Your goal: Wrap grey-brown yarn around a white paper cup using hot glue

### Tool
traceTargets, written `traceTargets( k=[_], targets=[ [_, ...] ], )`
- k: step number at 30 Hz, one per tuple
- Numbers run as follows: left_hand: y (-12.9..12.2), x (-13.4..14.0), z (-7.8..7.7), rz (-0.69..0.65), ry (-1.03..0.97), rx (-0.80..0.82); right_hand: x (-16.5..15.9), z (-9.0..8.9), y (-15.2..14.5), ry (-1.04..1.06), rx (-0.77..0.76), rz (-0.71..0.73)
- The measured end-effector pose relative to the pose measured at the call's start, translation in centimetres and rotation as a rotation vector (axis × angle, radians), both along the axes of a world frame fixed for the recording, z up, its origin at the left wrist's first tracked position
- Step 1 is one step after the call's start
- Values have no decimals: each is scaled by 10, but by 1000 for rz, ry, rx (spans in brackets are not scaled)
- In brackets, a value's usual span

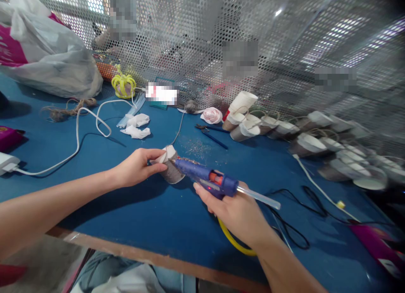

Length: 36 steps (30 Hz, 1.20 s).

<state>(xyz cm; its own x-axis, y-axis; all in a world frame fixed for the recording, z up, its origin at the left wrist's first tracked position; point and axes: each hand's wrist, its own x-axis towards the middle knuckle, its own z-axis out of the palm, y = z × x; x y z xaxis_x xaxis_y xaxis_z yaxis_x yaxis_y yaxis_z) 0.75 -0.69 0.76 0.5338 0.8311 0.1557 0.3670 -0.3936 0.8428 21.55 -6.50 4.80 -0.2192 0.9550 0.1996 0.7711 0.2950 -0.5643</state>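
My left hand [147, 166] pinches the rim of a small paper cup [173, 173] wrapped in grey-brown twine, which lies tilted above the blue table. My right hand [236, 208] grips a blue glue gun [202, 175] with a clear glue stick [261, 197] poking out of its back. The nozzle points at the cup's side near the rim and seems to touch it. A small red light glows on the gun's body. From the cup a strand of twine [180, 126] runs back to a grey twine ball [190, 106].
Blue-handled pliers [215, 137] lie behind the cup. Several twine-wrapped cups [311, 144] crowd the right back. A pink ribbon roll [211, 115], crumpled white scraps [136, 132], a white cable [77, 137] and a plastic bag [53, 52] are around. A black cord [294, 229] loops at right.
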Motion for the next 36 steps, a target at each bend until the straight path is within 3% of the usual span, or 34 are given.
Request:
traceTargets(
  k=[26, 36],
  targets=[
    [-1, 1, 1, -7, -14, 12, -2, -4, -1, 24, -47, -16],
    [1, -2, -1, -23, 7, 39, 11, -5, 7, 14, -239, -168]
  ],
)
